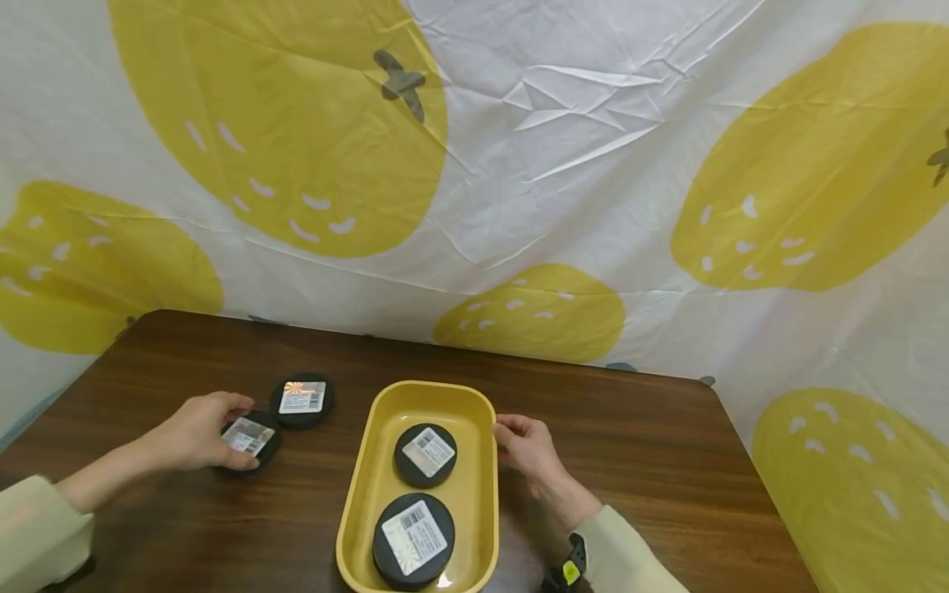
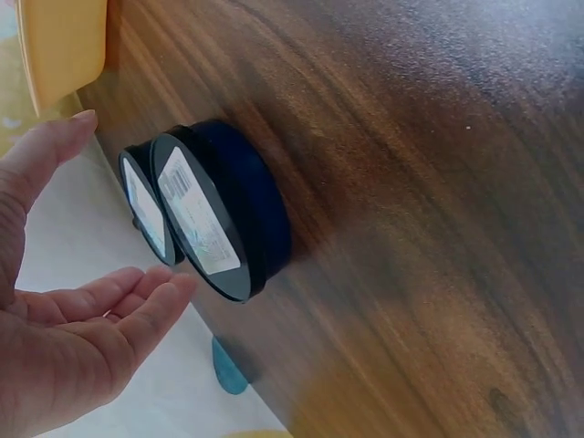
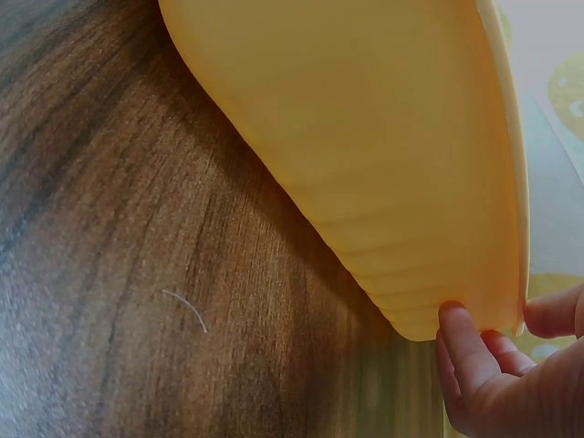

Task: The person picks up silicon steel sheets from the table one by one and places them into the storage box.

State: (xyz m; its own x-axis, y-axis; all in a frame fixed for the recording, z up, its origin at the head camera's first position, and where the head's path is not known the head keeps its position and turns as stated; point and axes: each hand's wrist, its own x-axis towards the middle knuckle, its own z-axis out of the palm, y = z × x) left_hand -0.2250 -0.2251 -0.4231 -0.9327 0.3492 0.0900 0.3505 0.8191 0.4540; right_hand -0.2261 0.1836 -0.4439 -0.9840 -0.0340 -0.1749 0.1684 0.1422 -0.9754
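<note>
My left hand (image 1: 194, 432) is at a round black-lidded container (image 1: 250, 438) on the left of the table, thumb on the near side and fingers on the far side. The left wrist view shows its fingers spread, with fingertips right by the container's labelled lid (image 2: 199, 214) and dark blue side. A second such container (image 1: 301, 401) lies just beyond it. With my right hand (image 1: 530, 449) I pinch the right wall of a yellow tray (image 1: 478, 494), thumb at the rim and fingers on the outside. Two labelled black containers, one small (image 1: 426, 455) and one larger (image 1: 413, 541), lie inside the tray.
The dark wooden table (image 1: 630, 478) ends at a white curtain (image 1: 563, 189) with large yellow fruit prints, which hangs along its back edge. A black watch (image 1: 567, 568) is on the right wrist.
</note>
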